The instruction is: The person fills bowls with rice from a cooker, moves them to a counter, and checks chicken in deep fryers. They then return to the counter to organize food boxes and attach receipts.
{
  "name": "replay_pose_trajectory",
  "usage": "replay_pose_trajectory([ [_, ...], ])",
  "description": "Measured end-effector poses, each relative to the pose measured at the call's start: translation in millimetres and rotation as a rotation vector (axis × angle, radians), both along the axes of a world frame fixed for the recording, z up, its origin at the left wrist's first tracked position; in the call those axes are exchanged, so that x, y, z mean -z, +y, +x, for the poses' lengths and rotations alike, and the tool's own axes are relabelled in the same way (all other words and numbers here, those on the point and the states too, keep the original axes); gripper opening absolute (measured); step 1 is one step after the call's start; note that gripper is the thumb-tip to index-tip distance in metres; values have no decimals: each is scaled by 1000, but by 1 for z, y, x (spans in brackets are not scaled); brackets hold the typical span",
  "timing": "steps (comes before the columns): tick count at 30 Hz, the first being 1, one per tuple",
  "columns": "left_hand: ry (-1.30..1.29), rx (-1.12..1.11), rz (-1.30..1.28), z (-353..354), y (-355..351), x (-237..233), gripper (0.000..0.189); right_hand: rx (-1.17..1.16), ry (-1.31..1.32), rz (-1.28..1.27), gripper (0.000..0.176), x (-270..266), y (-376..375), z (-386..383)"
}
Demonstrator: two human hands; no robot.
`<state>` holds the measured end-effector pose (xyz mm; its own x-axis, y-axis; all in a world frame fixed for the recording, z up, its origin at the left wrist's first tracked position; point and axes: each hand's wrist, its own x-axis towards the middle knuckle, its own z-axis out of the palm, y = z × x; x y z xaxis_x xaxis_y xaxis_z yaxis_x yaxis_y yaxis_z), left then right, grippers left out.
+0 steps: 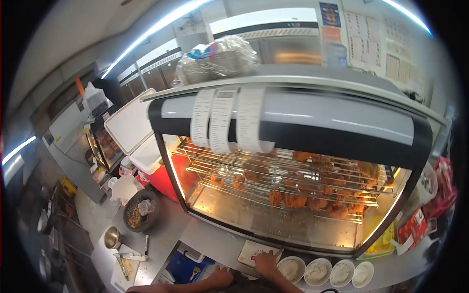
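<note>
My right hand (pixel 266 264) rests at the edge of a small white cardboard box (pixel 248 254) with red print, its fingers curled against the box. To its left, my left hand (pixel 222 277) is low at the counter's front edge; its fingers look bent, and what they hold, if anything, is hidden. Just beside it is an open recess with a blue container (pixel 181 267) and a yellow-handled tool (pixel 194 273) in it. Several white bowls (pixel 317 271) filled with white food stand in a row right of my right hand.
A lit glass warming cabinet (pixel 293 239) holds browned food pieces on wire racks (pixel 293 183); paper receipts (pixel 222 119) hang from its top. On the left are a cutting board (pixel 128 273) with knives, a metal bowl (pixel 112 238), a dark bowl (pixel 133 222) and an open red cooler (pixel 165 181).
</note>
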<state>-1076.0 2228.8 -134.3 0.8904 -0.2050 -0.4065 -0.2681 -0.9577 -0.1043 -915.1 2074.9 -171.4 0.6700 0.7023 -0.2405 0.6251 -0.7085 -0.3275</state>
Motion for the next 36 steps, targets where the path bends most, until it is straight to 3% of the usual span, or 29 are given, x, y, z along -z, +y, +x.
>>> replay_pose_trajectory([
  [1,21,5,13,-4,-1,-1,16,-32,-147,10,24,-4,-1,-1],
  [4,-44,-13,43,-33,-7,13,14,-7,9,130,23,8,4,2],
  [6,-6,24,109,-74,5,88,15,-31,135,221,23,29,5,7],
  [8,50,-65,35,-85,1,72,15,-75,255,299,23,27,2,3],
  [11,90,-158,-62,-78,-11,47,16,-89,127,135,22,0,-5,3],
  [13,113,-195,-103,-80,-17,44,17,-23,-256,210,19,-8,-9,-2],
  [14,119,-207,-122,-82,-19,42,17,-23,-264,210,19,-4,-7,-1],
  [16,119,-234,-155,-85,-23,38,19,-74,142,203,23,14,-1,9],
  [19,115,-295,-216,-98,-36,36,21,-34,225,101,25,19,-2,7],
  [20,121,-321,-249,-104,-41,36,22,-44,211,93,25,13,-4,3],
  [22,73,-359,-233,-119,-54,27,24,5,-165,24,21,-2,-8,-8],
  [23,-21,-336,-73,-129,-57,10,18,30,-279,65,18,-4,-7,-13],
  [26,42,-411,-198,-157,-72,7,17,135,-134,164,17,0,5,-13],
  [28,43,-461,-250,-177,-82,10,19,-127,-130,150,15,27,4,1],
  [30,52,-482,-299,-202,-97,21,20,-86,-302,230,15,41,0,-1],
  [32,-26,-439,-271,-224,-109,33,18,-78,-223,155,20,56,3,8],
  [34,-79,-406,-300,-242,-125,35,17,92,-258,-15,28,20,3,-8],
  [36,-138,-373,-318,-256,-140,30,17,53,-245,-51,33,23,1,-3],
])
